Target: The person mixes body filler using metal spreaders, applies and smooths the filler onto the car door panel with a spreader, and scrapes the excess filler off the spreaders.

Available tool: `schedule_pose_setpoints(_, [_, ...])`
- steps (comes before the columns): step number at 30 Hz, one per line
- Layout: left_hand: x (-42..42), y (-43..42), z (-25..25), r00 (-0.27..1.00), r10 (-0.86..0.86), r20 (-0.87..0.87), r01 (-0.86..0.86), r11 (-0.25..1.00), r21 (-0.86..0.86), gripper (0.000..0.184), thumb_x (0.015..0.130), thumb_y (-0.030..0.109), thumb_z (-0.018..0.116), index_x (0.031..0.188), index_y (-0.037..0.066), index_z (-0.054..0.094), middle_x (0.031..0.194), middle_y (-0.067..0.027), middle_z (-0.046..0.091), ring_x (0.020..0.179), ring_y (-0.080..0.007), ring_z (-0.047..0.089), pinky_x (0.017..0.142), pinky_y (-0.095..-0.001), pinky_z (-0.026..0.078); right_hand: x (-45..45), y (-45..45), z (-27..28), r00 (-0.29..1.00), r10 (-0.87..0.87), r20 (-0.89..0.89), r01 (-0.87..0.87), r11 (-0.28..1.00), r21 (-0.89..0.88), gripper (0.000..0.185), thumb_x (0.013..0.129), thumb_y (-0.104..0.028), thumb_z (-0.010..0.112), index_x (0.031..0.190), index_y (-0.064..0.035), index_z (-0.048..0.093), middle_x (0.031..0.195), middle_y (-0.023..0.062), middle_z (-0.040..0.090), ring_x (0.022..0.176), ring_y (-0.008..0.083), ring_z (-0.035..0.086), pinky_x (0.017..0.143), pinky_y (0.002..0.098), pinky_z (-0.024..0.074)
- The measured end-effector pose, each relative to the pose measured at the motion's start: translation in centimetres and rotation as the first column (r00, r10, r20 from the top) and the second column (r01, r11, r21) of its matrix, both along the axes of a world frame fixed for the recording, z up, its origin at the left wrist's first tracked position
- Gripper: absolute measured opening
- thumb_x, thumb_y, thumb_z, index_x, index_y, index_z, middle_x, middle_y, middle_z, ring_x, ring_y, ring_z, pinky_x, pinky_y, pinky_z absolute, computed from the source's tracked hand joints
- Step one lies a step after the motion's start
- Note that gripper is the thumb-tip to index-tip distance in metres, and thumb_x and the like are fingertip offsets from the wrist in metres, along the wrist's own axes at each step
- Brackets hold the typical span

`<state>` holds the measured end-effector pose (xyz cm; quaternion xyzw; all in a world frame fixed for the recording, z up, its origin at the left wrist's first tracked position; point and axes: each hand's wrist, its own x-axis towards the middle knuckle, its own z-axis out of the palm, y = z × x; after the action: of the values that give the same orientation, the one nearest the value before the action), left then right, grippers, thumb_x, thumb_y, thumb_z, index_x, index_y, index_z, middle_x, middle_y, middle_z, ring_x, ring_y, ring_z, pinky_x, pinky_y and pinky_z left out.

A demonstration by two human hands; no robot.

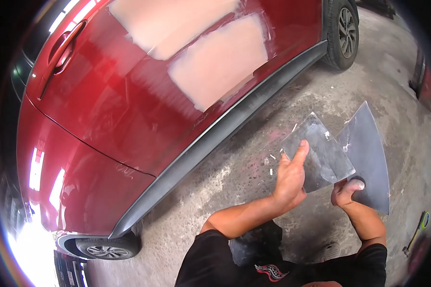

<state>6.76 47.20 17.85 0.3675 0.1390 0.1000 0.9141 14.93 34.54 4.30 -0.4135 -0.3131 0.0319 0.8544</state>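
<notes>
My left hand (292, 174) is closed on a thin grey rectangular sheet (323, 155) with pale smears, its thumb flat on the upper face and most fingers hidden beneath. To its right, my right hand (345, 192) grips the lower edge of a larger dark grey sheet (368, 158), which curves along its outer side. Whitish residue marks the right thumb. The two sheets sit close together, the smaller one's corner near my right hand. Whether they are sandpaper or stiff plates, I cannot tell.
A red car (105, 115) fills the left, with pale filler patches (220, 62) on its side and a grey sill (225, 129) below. Its wheels (347, 31) rest on a stained concrete floor (215, 177). At the right lies a yellow-green-ended tool (424, 220).
</notes>
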Motion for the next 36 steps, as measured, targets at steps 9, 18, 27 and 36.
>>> schedule_pose_setpoints(9, [1.8,-0.1,-2.7,0.926,0.354,-0.128,-0.306,0.906,0.292,0.024,0.093,0.026,0.056,0.097,0.004,0.049,0.087,-0.0009,0.054,0.077,-0.0067,0.047,0.061,-0.0251,0.041,-2.0,1.8,2.0,0.974,-0.175,0.142,0.172,0.985,0.031,0.066,0.095,-0.049,0.026,0.136,0.0023,0.028,0.143,0.0113,0.028,0.132,0.0225,0.026,0.109,0.0346,0.0180])
schedule_pose_setpoints(18, [1.5,2.6,-2.8,0.924,0.349,0.155,-0.355,0.639,0.683,0.021,0.093,0.022,0.055,0.085,0.003,0.057,0.066,0.0044,0.049,0.063,-0.0036,0.041,0.053,-0.0243,0.035,-3.9,3.3,4.8,0.912,-0.371,0.174,0.389,0.917,-0.087,0.035,0.095,-0.020,0.038,0.121,0.0033,0.042,0.121,0.0121,0.045,0.111,0.0201,0.043,0.093,0.0325,0.0330])
schedule_pose_setpoints(27, [0.7,6.1,-2.3,0.886,0.216,0.410,-0.454,0.224,0.862,0.048,0.092,0.024,0.053,0.130,-0.002,0.040,0.142,-0.0176,0.030,0.134,-0.0320,0.025,0.106,-0.0408,0.025,-3.1,1.1,8.2,0.998,0.045,0.050,-0.002,0.762,-0.648,0.018,0.090,-0.013,0.050,0.080,0.0004,0.056,0.064,0.0043,0.053,0.060,0.0111,0.047,0.054,0.0303,0.0382])
schedule_pose_setpoints(36, [-0.6,7.6,-2.3,0.928,-0.016,0.371,-0.368,0.104,0.924,0.065,0.087,0.024,0.060,0.138,0.001,0.028,0.143,-0.0170,0.030,0.137,-0.0329,0.017,0.111,-0.0424,0.013,-1.4,0.1,9.7,0.927,0.374,0.008,-0.202,0.518,-0.831,0.023,0.085,-0.019,0.054,0.076,0.0018,0.057,0.059,0.0085,0.052,0.057,0.0151,0.047,0.054,0.0334,0.0399])
